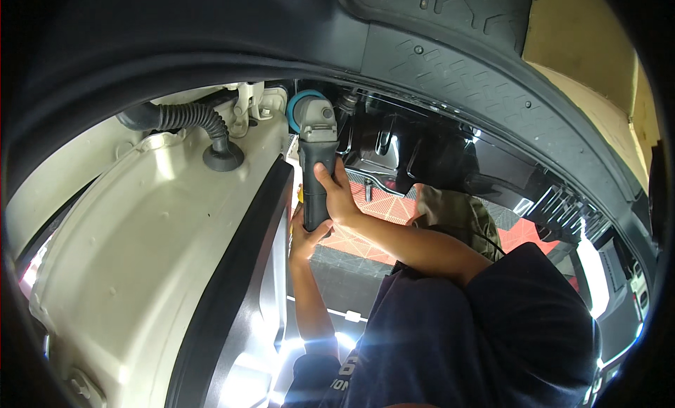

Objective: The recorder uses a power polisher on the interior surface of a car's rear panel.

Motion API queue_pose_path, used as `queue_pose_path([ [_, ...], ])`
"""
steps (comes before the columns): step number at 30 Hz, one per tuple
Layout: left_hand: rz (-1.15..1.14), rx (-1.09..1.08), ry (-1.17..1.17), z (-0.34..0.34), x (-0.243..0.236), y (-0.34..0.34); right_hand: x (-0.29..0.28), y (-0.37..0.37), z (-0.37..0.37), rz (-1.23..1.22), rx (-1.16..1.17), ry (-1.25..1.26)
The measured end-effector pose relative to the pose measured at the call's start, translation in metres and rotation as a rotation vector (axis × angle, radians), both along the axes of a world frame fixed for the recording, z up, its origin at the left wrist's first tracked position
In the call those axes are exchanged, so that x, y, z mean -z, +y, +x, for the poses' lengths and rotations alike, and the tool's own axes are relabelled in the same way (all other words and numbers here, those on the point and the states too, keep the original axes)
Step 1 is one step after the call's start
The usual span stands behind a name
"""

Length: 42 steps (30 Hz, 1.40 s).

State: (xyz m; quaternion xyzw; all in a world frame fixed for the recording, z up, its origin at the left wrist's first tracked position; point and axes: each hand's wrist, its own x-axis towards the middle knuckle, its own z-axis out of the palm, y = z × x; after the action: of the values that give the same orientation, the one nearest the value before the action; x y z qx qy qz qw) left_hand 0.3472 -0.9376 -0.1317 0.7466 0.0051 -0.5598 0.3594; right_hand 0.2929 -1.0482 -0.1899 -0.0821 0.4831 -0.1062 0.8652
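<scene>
Both my hands are wrapped around a handheld polisher (320, 162) with a black body, a grey head and a blue round pad. My right hand (339, 195) holds the middle of its body, with the thumb along the side. Lower down, my left hand (306, 237) grips the rear end; a small yellow part shows beside its fingers. The pad edge is beside the corner where the cream body panel (133, 260) meets the dark trim; whether it touches cannot be made out. A metal hinge (247, 105) sits just left of the pad.
A black corrugated hose (191, 117) enters the cream panel through a rubber boot (223, 156). Overhead curves a dark grey plastic trim (450, 60). Glossy black bodywork (415, 155) lies right of the polisher, above a red and grey tiled floor (383, 204). Cardboard (583, 56) is at upper right.
</scene>
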Motion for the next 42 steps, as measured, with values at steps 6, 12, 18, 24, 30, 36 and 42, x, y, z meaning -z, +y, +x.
queue_pose_path([
  [6,0.001,-0.063,0.074,0.0,-0.007,-0.001,-0.004,0.006,0.003,-0.02,-0.073,0.067],
  [12,0.005,-0.023,0.087,0.009,-0.003,-0.01,0.001,0.0,0.007,-0.01,-0.014,0.053],
  [18,-0.033,-0.015,0.053,0.011,0.001,-0.02,0.01,0.0,0.008,-0.057,-0.001,0.085],
  [24,-0.105,-0.004,-0.068,-0.004,0.003,-0.014,0.006,-0.001,-0.003,-0.133,0.085,-0.011],
  [30,-0.077,-0.027,-0.135,-0.029,-0.005,-0.017,0.011,-0.002,-0.021,-0.032,0.135,-0.179],
  [36,-0.084,0.027,-0.264,-0.053,-0.008,-0.007,0.003,0.0,-0.042,-0.044,0.149,-0.302],
  [42,-0.181,0.053,-0.416,-0.086,-0.008,0.02,-0.019,0.005,-0.075,-0.171,0.065,-0.377],
])
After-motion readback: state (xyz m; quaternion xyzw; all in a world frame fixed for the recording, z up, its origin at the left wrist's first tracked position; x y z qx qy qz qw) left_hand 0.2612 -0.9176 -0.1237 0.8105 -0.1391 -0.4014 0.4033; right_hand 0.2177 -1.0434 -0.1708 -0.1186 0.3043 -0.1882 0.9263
